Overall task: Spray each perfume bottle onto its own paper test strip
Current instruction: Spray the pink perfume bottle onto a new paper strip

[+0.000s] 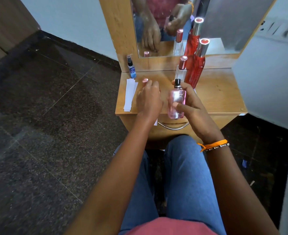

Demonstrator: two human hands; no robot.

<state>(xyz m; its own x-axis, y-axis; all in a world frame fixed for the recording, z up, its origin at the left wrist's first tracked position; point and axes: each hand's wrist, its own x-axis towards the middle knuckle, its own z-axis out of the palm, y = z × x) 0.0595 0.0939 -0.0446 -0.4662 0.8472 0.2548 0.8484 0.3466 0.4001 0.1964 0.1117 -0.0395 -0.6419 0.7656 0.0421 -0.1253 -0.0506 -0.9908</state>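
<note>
My right hand [190, 102] grips a pink perfume bottle [176, 100] with a black spray top, held upright above the front of the wooden dressing table [221, 92]. Its pink cap [145, 80] lies on the table just beyond the fingertips of my left hand [149, 97], which rests palm down on the tabletop with fingers relaxed. A stack of white paper test strips [130, 94] lies to the left of that hand. A small blue spray bottle [131, 67] stands at the back left. A clear bottle with a pink cap [181, 69] and a tall red bottle [196, 65] stand at the back.
A mirror [224, 22] rises behind the table and reflects the hands and bottles. A metal drawer handle [173, 127] sits under the front edge. Dark stone floor [46, 116] lies to the left, a pale wall to the right. My knees in blue jeans are below the table.
</note>
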